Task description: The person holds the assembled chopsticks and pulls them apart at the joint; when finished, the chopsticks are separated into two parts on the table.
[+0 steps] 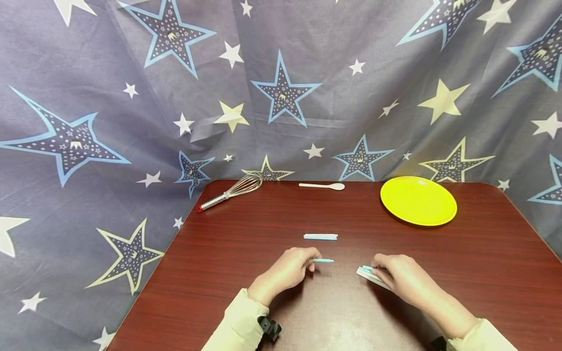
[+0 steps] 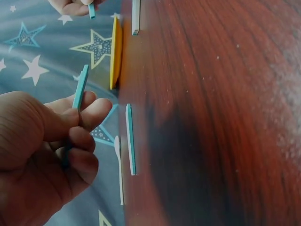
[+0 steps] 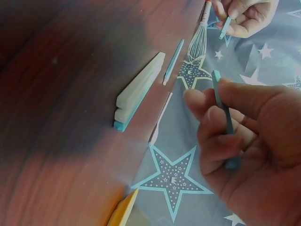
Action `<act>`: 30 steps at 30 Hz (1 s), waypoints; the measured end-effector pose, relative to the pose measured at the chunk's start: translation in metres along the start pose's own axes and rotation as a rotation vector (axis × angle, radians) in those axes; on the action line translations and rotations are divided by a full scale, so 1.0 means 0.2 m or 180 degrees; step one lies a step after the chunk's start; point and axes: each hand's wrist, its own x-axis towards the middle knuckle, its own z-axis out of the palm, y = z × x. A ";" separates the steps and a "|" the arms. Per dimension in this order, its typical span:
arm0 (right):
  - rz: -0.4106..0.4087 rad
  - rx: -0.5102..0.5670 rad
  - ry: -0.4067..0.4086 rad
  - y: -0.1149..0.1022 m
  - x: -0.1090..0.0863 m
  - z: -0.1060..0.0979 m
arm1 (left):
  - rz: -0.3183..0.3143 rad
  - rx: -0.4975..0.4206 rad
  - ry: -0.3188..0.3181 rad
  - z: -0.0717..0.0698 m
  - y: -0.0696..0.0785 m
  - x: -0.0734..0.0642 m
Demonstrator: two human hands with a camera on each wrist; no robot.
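My left hand (image 1: pixel 294 265) pinches a thin light-blue stick (image 2: pixel 81 89) between thumb and fingers, above the table. Its stepped tip leaves unclear whether it is one stick or two. Another blue stick (image 3: pixel 225 113) is pinched in my right hand (image 1: pixel 406 278), its lower part crossing the curled fingers. Just below that hand lies a small pile of white and blue sticks (image 3: pixel 141 89), partly hidden by the hand in the head view. Farther back, between the hands, a row of white and blue sticks (image 1: pixel 320 237) lies flat on the table.
On the brown table (image 1: pixel 246 224), a whisk (image 1: pixel 232 191) with a red-tipped handle lies at the back left. A white spoon (image 1: pixel 322 185) lies along the back edge. The yellow plate (image 1: pixel 418 201) sits at the back right. A star-patterned cloth (image 1: pixel 325 131) hangs behind.
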 end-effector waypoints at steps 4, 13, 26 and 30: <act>0.0012 -0.0056 0.0067 0.01 0.00 0.00 | 0.0036 -0.0025 -0.0003 0.00 -0.01 0.00; 0.0060 -0.0112 -0.0029 0.03 0.00 -0.01 | -0.0315 0.0091 0.0216 -0.01 -0.05 0.03; 0.0244 -0.0175 -0.0034 0.05 0.00 0.00 | -0.0654 0.0382 0.0458 0.00 -0.07 0.13; 0.0389 -0.0236 -0.0078 0.05 0.01 0.01 | -0.0661 0.0484 0.0451 0.01 -0.08 0.16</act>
